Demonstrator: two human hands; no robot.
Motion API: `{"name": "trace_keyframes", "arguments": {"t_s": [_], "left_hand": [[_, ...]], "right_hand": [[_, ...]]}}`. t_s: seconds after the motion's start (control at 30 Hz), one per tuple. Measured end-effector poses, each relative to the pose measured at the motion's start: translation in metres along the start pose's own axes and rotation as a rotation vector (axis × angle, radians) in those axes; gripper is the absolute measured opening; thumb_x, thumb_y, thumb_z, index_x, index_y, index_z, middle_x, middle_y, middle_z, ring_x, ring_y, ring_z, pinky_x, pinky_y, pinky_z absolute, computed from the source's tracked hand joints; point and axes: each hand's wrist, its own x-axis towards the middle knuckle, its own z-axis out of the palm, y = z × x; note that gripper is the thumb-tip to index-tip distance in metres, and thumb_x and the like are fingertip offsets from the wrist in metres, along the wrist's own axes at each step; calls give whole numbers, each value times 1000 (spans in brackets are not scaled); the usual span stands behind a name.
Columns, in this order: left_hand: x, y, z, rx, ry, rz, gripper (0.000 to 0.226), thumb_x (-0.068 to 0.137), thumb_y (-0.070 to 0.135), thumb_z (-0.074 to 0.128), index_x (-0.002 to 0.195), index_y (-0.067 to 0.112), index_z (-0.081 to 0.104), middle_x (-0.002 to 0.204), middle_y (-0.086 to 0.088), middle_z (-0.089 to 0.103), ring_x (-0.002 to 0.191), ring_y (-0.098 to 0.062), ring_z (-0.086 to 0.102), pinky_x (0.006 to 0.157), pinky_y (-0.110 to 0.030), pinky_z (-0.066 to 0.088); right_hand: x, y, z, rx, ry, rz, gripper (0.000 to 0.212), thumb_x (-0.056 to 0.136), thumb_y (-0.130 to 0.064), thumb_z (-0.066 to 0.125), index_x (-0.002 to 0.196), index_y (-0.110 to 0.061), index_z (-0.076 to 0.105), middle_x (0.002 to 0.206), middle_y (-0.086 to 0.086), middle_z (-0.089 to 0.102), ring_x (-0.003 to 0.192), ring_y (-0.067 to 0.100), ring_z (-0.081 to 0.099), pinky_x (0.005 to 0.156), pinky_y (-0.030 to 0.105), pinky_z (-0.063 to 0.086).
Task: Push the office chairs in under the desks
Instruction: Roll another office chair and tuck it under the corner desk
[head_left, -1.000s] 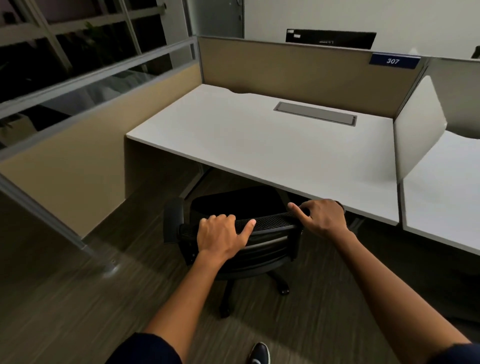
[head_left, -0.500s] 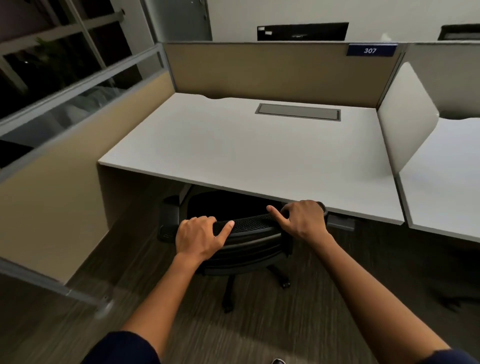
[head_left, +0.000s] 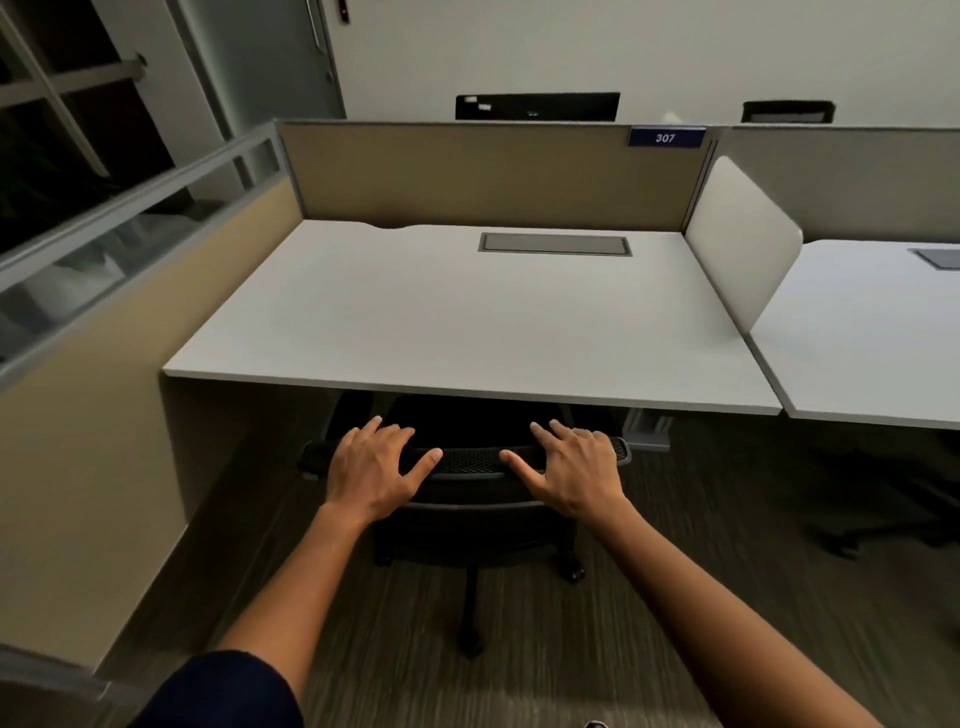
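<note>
A black mesh office chair (head_left: 470, 460) stands at the white desk (head_left: 467, 322), its seat under the desktop and its backrest just in front of the desk's front edge. My left hand (head_left: 374, 467) lies flat on the left part of the backrest's top rim, fingers spread. On the right part of the rim my right hand (head_left: 571, 467) rests the same way, fingers apart and pointing toward the desk. Neither hand curls around the rim. The chair's wheeled base (head_left: 470, 613) shows below on the floor.
A beige partition (head_left: 493, 176) closes the desk's back, and a low beige wall with glass (head_left: 78, 441) runs along the left. A white divider (head_left: 737, 244) separates a neighbouring desk (head_left: 872, 332). A second dark chair (head_left: 893, 499) stands in shadow at the right.
The chair has rolled further under the desk and now sits square to it. Both hands went from gripping the backrest rim to lying flat on it with fingers spread.
</note>
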Motion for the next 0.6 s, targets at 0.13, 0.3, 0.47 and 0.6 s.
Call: {"name": "trace_keyframes", "arguments": {"t_s": [0.13,0.3,0.47,0.6], "left_hand": [[12,-22,-10,-14,-43,33,105,79,85,4,155,22,37,163,-7,35,156,-25,16,126,-49,13],[34,-33,-12,-48,6,66,105,79,88,6,158,23,30,166,-6,30,157,-26,12,126,-52,15],[54,-43,-5,-78,54,82,103,81,88,11,160,24,27,165,-6,31,157,-28,15,125,-53,19],[74,-53,0,-73,49,72,104,81,88,8,161,23,21,167,-8,26,157,-28,10,127,-53,13]], "right_hand": [[5,-25,-6,23,-108,29,106,74,-93,-9,161,-36,11,170,6,7,156,33,7,121,61,11],[23,-30,-10,-33,-68,-2,105,73,-91,-17,160,-36,-1,169,4,-14,155,28,-18,124,59,-9],[41,-32,-5,-29,-65,15,100,76,-91,-13,159,-36,-11,167,1,-21,153,26,-23,124,56,-11],[65,-34,-1,-20,-67,26,100,77,-91,-9,159,-34,-15,166,1,-23,153,25,-24,124,55,-12]]}}
